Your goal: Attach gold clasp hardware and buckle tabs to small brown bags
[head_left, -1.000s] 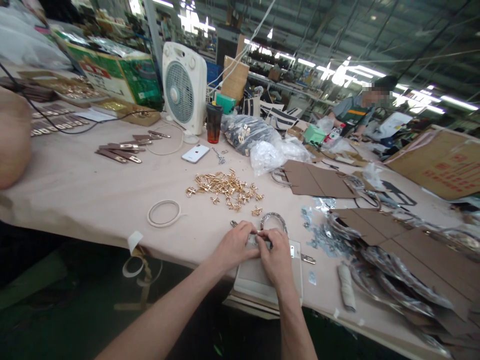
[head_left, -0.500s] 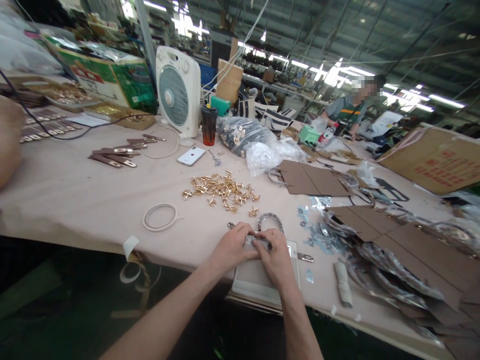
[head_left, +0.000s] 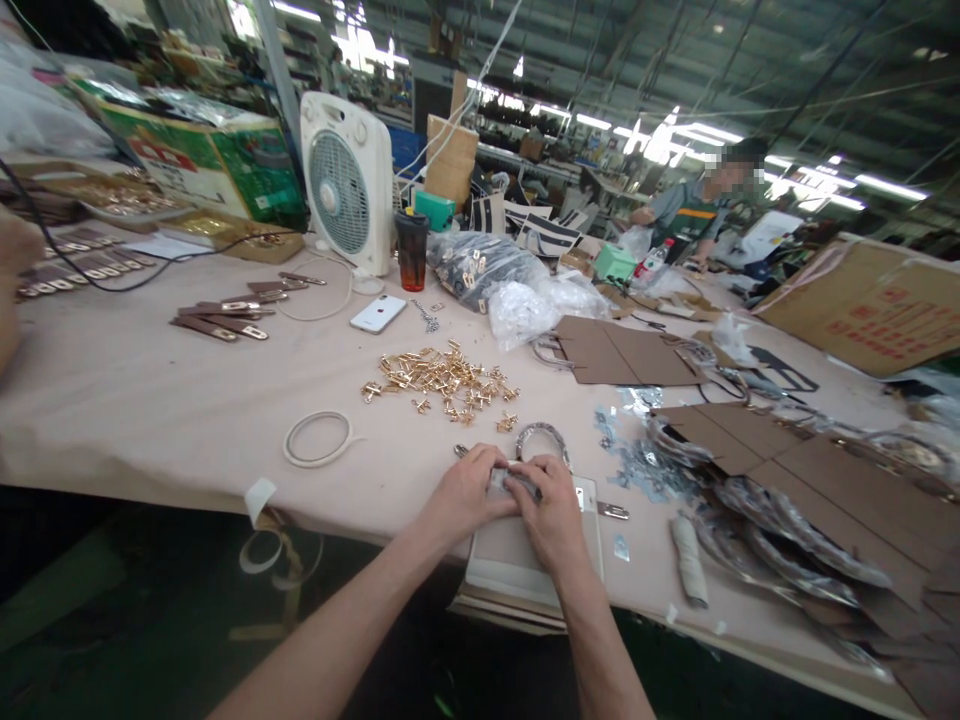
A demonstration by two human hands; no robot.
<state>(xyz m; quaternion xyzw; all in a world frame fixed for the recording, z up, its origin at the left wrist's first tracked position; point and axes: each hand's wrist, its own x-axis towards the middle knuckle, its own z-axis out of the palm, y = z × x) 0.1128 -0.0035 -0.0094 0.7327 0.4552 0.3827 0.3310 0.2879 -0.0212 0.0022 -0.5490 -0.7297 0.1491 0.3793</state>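
At the table's front edge, my left hand (head_left: 472,490) and my right hand (head_left: 551,508) meet with fingers and thumbs pinched together. Between them is a small piece, mostly covered by my fingers, whose kind I cannot make out. Beneath my hands lies a flat pale panel (head_left: 506,565), overhanging the edge. A plastic-wrapped loop handle (head_left: 545,430) rises just beyond my right hand. To the right of the panel a strap end with a metal plate (head_left: 613,510) sticks out. A heap of gold-coloured metal fittings (head_left: 450,380) lies farther back.
Left of my hands is a tape roll (head_left: 319,438). A phone (head_left: 378,313), a tumbler (head_left: 412,252) and a fan (head_left: 349,185) stand behind. Brown panels with wrapped handles (head_left: 810,490) pile up at right, beside clear plastic scraps (head_left: 649,470). Another person (head_left: 694,215) works across the table.
The view has shifted slightly. My hands keep nearly the same pinched pose over the panel. A blurred arm at the far left has moved a little, and the person across has shifted an arm.
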